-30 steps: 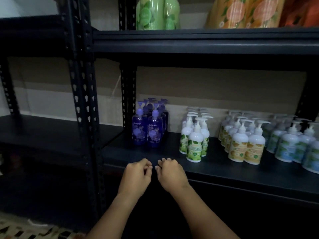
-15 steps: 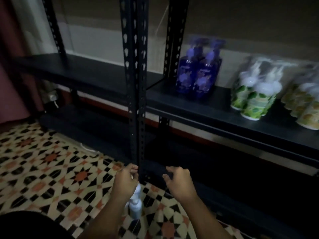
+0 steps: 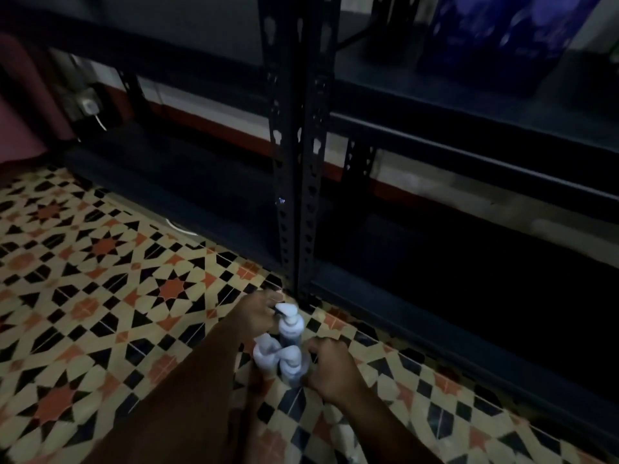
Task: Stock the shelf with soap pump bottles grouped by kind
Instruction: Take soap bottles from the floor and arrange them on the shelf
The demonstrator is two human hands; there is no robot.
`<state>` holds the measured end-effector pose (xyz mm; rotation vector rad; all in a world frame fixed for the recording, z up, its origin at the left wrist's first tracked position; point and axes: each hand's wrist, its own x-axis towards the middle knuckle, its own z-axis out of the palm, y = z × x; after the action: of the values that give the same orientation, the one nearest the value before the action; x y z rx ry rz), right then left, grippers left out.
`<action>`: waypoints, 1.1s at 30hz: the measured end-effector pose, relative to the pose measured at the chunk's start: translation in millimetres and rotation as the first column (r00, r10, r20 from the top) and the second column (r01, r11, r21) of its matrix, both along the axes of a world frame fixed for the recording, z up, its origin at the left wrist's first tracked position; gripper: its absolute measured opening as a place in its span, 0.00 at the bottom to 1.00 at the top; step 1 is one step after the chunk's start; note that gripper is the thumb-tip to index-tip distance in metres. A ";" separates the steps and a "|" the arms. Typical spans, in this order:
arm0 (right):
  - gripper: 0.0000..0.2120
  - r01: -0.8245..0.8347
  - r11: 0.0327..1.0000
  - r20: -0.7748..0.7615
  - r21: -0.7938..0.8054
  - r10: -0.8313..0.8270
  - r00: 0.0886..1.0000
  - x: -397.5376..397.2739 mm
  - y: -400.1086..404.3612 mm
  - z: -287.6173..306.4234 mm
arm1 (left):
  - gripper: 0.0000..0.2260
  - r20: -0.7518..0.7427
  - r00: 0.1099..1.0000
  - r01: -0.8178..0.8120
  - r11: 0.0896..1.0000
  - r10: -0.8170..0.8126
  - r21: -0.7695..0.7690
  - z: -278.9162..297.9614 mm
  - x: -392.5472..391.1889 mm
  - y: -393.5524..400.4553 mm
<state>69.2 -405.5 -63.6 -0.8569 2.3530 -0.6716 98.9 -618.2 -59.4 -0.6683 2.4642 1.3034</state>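
Labels stayed unreadable on the pump bottles (image 3: 290,343) standing on open tiled floor (image 3: 100,279) beside the shelf post (image 3: 296,162), left hand (image 3: 256,314) and right hand (image 3: 333,370) curled against them, grip unclear.

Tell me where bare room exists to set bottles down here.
Free: the shelf board left of the purple bottles, and the tiled floor left of the hands. Crowded: by the post, where both hands flank the white pump bottles.

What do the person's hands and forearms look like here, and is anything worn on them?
Both are bare: the left hand and right hand show no gloves, and no rings can be made out in the dim, blurred picture. Both forearms are uncovered as far as the frame's lower edge, with no sleeve, watch or band in view.
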 end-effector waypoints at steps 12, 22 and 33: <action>0.13 0.067 0.973 0.003 -0.222 -0.068 0.998 1.7 -10.9 -41.9 | 0.14 -0.157 0.956 0.250 0.968 -0.247 0.000 -37.0 -24.4 -15.1; 0.14 0.221 0.905 0.254 -0.363 -0.132 0.958 -3.9 26.7 -33.4 | 0.13 -0.230 0.961 0.176 0.980 -0.151 0.092 -28.7 -25.2 -11.4; 0.09 0.478 0.716 0.351 -0.509 -0.334 0.875 -16.4 128.3 60.4 | 0.10 -0.287 0.957 0.130 0.942 -0.037 0.311 81.1 -23.0 65.2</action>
<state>52.8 -277.2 -3.2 -0.4273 2.1388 -1.6583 75.9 -553.0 21.8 -0.3095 2.3591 1.8229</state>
